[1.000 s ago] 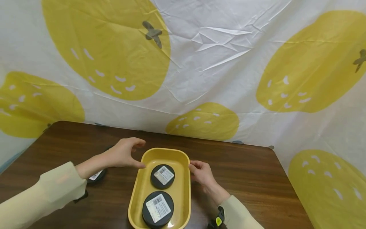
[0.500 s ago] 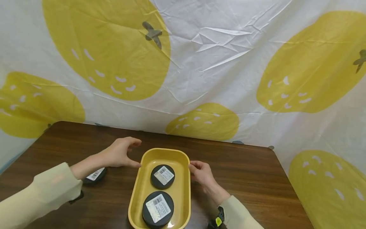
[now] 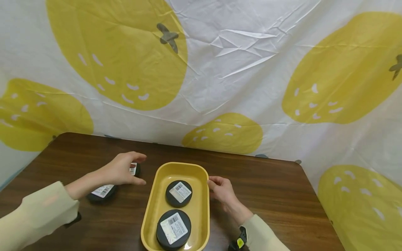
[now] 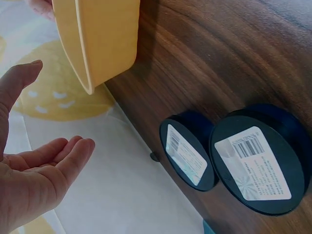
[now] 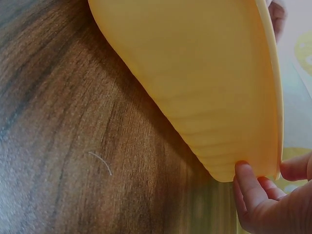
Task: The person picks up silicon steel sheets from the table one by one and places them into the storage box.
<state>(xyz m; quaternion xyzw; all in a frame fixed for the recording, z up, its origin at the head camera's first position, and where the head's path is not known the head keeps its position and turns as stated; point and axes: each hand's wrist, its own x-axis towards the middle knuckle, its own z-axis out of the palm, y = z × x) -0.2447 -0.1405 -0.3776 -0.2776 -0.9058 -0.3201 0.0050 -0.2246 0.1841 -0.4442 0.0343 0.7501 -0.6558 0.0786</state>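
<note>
A yellow oblong tray (image 3: 198, 212) stands on the table with two flat round black containers in it, a smaller one (image 3: 179, 194) behind a larger one (image 3: 173, 229). Each bears a white barcode label. My right hand (image 3: 223, 190) holds the tray's right side, fingertips on the outer wall and thumb at the rim. Left of the tray, my left hand (image 3: 120, 170) hovers with thumb and fingers spread apart and nothing between them. Beneath and beside it lie two more black containers, a small one (image 4: 187, 153) and a large one (image 4: 258, 168), partly hidden by the hand in the head view.
The dark wooden table (image 3: 267, 195) runs back to a white hanging cloth (image 3: 238, 87) printed with big yellow fruit. A black wrist strap (image 3: 241, 238) shows below the right sleeve. A thin pale thread (image 5: 100, 162) lies on the wood.
My left hand has drawn leftward from the tray's left rim and is now over the loose containers, with the smaller one showing between thumb and fingers. Right hand and tray stay put.
</note>
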